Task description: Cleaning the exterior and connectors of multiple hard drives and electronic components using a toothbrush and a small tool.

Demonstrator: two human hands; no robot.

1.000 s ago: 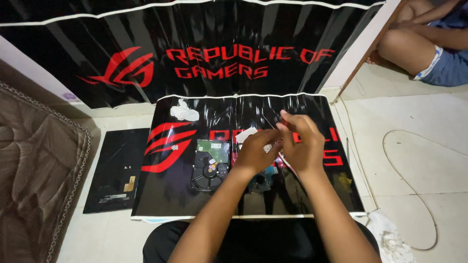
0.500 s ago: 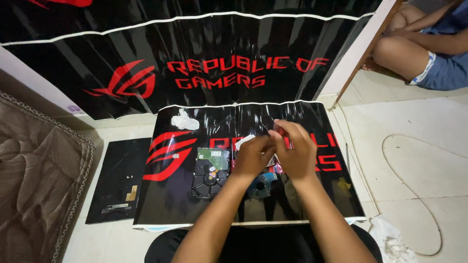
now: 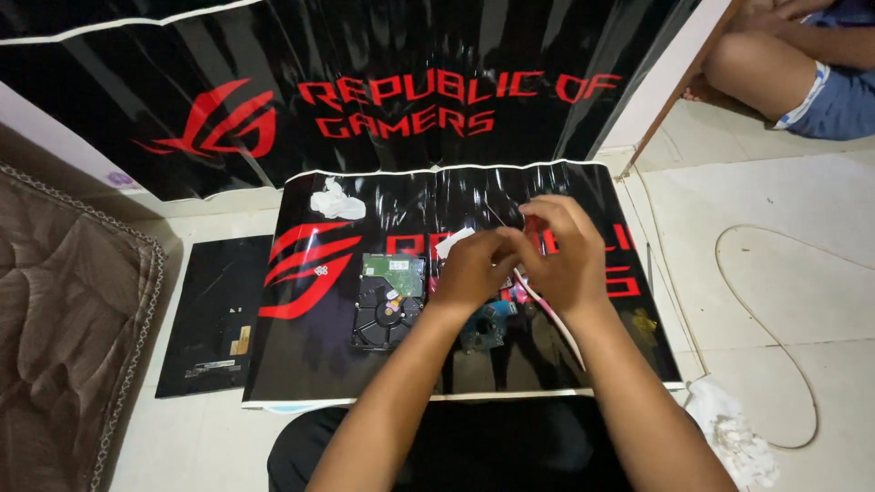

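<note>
Left hand (image 3: 476, 269): raised over the middle of the mat, fingers curled inward and pressed against the right hand; what it pinches cannot be told, since the fingertips are hidden behind the knuckles. Right hand (image 3: 563, 255): just beside and touching the left, fingers bent together around a thin white stick (image 3: 547, 310) that runs down and to the right beneath the palm. Glossy black mat with red lettering (image 3: 310, 364): flat on the tiled floor, bearing all small items. Hard disk drive (image 3: 389, 301): circuit board side up, green board at its far end, lying just left of the hands. Blue-and-dark small part (image 3: 489, 321): on the mat directly under the wrists, partly hidden. White paper slip (image 3: 453, 242): on the mat, just beyond the left hand. Crumpled white tissue (image 3: 336, 200): near the mat's far left corner. Black flat panel (image 3: 214, 319): on the floor left of the mat. Brown quilted bedding (image 3: 64, 319): far left edge.
</note>
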